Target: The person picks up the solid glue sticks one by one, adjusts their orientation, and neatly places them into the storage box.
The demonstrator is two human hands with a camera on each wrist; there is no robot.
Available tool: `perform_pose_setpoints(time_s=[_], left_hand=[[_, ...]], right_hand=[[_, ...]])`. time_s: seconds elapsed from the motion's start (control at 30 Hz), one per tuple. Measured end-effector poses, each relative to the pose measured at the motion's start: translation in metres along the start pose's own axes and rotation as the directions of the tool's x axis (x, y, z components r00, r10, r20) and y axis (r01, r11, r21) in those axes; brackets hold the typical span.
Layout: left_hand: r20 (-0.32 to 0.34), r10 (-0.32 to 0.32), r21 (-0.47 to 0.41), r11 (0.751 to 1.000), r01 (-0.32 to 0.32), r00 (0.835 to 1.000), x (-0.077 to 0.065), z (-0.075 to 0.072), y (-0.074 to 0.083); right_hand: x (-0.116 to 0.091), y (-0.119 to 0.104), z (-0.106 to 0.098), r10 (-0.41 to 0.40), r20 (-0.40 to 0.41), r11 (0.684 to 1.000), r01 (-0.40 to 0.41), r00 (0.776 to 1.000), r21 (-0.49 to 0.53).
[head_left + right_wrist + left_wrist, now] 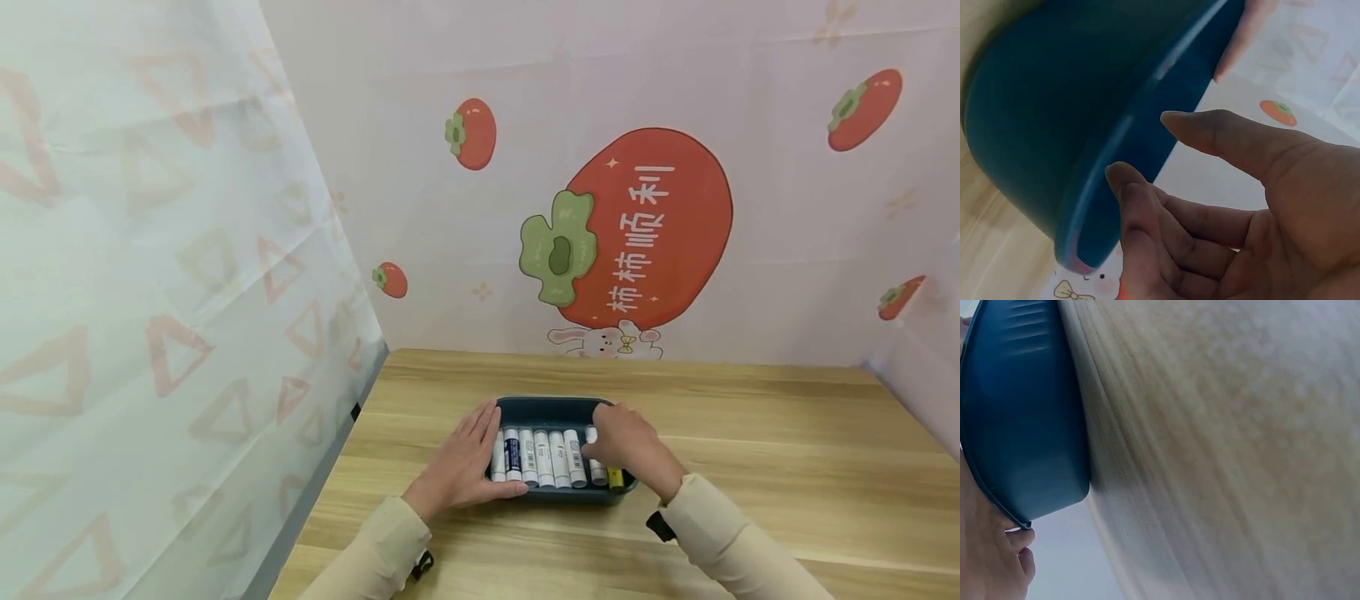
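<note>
A dark blue plastic box [558, 495] stands on the table, holding a row of white, glue-stick-like tubes [543, 457]. Toward the left of the row, one tube [512, 452] has a dark blue label; at the right end a yellow item [616, 477] shows. My left hand [467, 462] rests along the box's left end, fingers straight on the rim, thumb over the front edge. My right hand [628, 437] reaches over the right end beside a white tube [597, 471]. In the right wrist view, its thumb [1210, 128] and index finger stand apart, with nothing visible between them.
The wood-grain table [750, 467] extends around the box. A white curtain with red triangles [172, 350] hangs along the left, and a persimmon-printed backdrop [420, 192] rises behind the table.
</note>
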State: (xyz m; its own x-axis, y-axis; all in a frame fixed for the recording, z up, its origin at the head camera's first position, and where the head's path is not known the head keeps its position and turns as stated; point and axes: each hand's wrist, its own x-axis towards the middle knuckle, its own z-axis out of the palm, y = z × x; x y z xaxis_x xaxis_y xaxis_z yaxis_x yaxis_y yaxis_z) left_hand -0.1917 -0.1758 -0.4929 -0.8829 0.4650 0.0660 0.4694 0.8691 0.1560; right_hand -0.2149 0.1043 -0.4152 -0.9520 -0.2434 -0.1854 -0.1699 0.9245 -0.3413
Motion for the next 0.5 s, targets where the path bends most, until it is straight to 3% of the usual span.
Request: perform_pose_setpoints(time_s=[0.27, 0.5], left_hand=[[0.014, 0.003, -0.052, 0.999, -0.002, 1.000, -0.002, 0.000, -0.004], [0.001, -0.042, -0.102, 0.994, 0.042, 0.999, -0.007, -0.008, -0.013]], right_hand=[[-0.008, 0.013, -0.013, -0.013, -0.028, 0.998, 0.015, 1.000, 0.069], [-0.010, 0.038, -0.025, -0.036, -0.075, 0.998, 0.040, 0.997, 0.057]])
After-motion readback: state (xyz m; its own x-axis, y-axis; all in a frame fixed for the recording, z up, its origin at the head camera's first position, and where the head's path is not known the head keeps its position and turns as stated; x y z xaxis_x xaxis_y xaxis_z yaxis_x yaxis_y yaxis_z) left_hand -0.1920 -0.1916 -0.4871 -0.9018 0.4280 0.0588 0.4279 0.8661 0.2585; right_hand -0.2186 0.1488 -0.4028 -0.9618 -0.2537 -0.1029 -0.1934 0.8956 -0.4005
